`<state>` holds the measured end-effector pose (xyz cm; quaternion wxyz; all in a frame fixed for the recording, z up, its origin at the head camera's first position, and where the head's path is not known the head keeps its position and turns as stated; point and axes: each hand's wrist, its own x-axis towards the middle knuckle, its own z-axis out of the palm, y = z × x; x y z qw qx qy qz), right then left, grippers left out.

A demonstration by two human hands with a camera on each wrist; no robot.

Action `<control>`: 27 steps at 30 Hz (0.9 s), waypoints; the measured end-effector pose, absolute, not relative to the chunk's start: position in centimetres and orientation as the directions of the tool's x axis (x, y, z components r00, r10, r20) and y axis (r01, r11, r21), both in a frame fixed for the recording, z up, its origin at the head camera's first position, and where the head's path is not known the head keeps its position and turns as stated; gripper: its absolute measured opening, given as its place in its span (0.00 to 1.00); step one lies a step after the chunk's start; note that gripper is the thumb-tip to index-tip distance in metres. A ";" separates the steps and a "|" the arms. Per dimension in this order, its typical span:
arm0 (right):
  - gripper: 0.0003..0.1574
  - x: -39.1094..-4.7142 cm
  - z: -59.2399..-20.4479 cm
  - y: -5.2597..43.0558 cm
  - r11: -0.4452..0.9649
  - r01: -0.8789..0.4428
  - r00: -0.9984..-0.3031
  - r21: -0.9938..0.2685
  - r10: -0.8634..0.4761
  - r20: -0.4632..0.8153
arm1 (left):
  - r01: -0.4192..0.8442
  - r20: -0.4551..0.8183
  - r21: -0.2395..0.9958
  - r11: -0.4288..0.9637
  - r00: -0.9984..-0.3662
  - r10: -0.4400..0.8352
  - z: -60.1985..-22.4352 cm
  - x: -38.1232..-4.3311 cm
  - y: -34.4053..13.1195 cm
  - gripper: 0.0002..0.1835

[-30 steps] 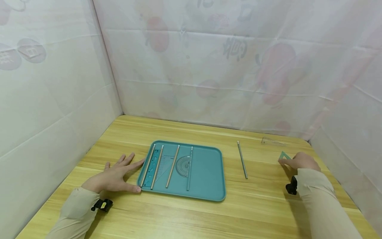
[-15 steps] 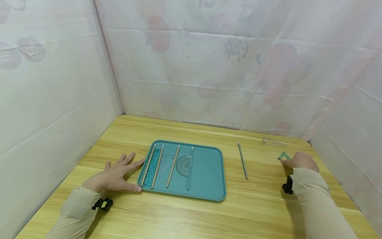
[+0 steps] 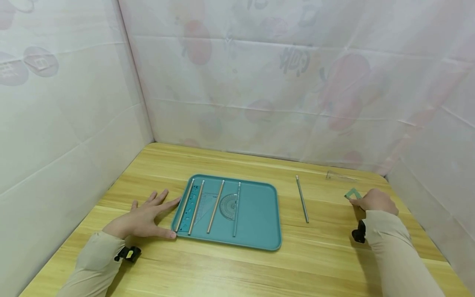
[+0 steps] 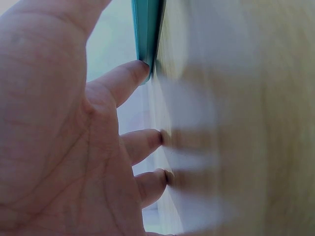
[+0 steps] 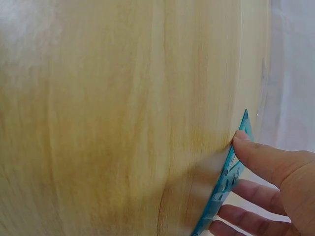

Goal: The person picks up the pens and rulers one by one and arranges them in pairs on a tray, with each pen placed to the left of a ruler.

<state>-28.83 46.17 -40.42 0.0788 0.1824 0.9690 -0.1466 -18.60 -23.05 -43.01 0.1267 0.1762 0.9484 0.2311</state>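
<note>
In the head view my left hand [image 3: 142, 220] lies with fingers spread beside the teal tray [image 3: 259, 214]. Its thumb and index finger touch the tray's left edge; in the left wrist view a fingertip meets the tray's side [image 4: 143, 39]. At the right of the table, my right hand [image 3: 377, 202] pinches a green translucent set square [image 3: 349, 192] between thumb and fingers. The right wrist view has this set square [image 5: 221, 189] tilted up on edge, the thumb on its near face and the other fingers behind. Part of it is hidden by the hand.
On the tray lie several pencils [image 3: 215, 207], a teal stencil ruler [image 3: 187, 208], a clear set square [image 3: 208, 202] and a clear protractor [image 3: 227, 206]. Another pencil [image 3: 302, 199] lies right of the tray. A clear flat piece [image 3: 338, 176] rests near the back edge.
The green set square has turned slightly in my right hand and shows more of its face. The right hand has shifted a little left. My left hand has stayed at the tray.
</note>
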 end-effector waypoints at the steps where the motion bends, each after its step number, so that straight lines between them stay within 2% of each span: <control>1: 0.33 -28.8 -40.4 46.1 0.890 0.377 -0.921 -0.257 0.331 -0.205 | 0.275 -0.160 0.483 0.831 -0.906 0.393 -43.0 -18.6 -23.1 0.60; 6: 0.28 -28.6 -40.2 45.8 0.897 0.353 -0.932 -0.264 0.313 -0.184 | 0.272 -0.165 0.480 0.834 -0.906 0.390 -43.1 -18.5 -23.1 0.60; 11: 0.34 -28.3 -39.9 45.2 0.914 0.313 -0.949 -0.258 0.295 -0.109 | 0.269 -0.167 0.481 0.835 -0.906 0.388 -43.1 -18.7 -23.0 0.60; 20: 0.19 -27.7 -40.1 44.4 0.922 0.263 -0.965 -0.285 0.254 -0.069 | 0.270 -0.168 0.480 0.835 -0.906 0.389 -43.0 -18.8 -23.0 0.60; 27: 0.30 -27.7 -40.0 44.4 0.930 0.233 -0.972 -0.283 0.222 -0.070 | 0.277 -0.161 0.483 0.830 -0.904 0.396 -43.1 -18.7 -23.0 0.60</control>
